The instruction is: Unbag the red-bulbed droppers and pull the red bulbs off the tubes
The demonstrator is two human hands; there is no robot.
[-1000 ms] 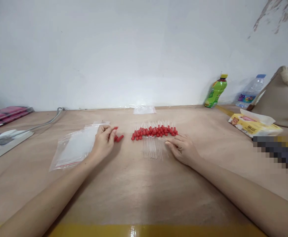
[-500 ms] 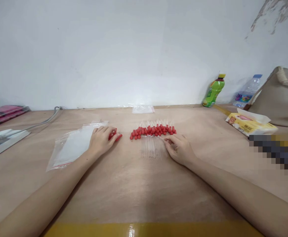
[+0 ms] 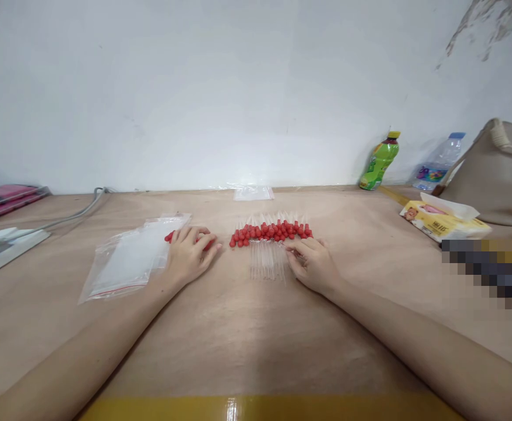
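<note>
My left hand [image 3: 191,254] rests over some loose red rubber bulbs [image 3: 169,237] at the right edge of the plastic bags; its fingers are spread, and bulbs show beside and between them. My right hand [image 3: 315,263] pinches the upper end of a thin clear tube at the right of a row of clear tubes [image 3: 264,261]. Just beyond these lies a bunch of droppers [image 3: 273,230] with red bulbs toward me and thin clear tips pointing to the wall. Whether the left fingertips grip a bulb is hidden.
Clear zip bags [image 3: 128,263] lie left; a small bag [image 3: 253,193] lies by the wall. To the right stand a green bottle [image 3: 381,161], a water bottle [image 3: 440,161], a tissue pack [image 3: 444,222] and a beige bag [image 3: 492,175]. A power strip [image 3: 14,251] is far left.
My left hand has shifted slightly right and toward me, with its fingers more spread, uncovering red bulbs on its left. The right hand has barely moved at the tubes.
</note>
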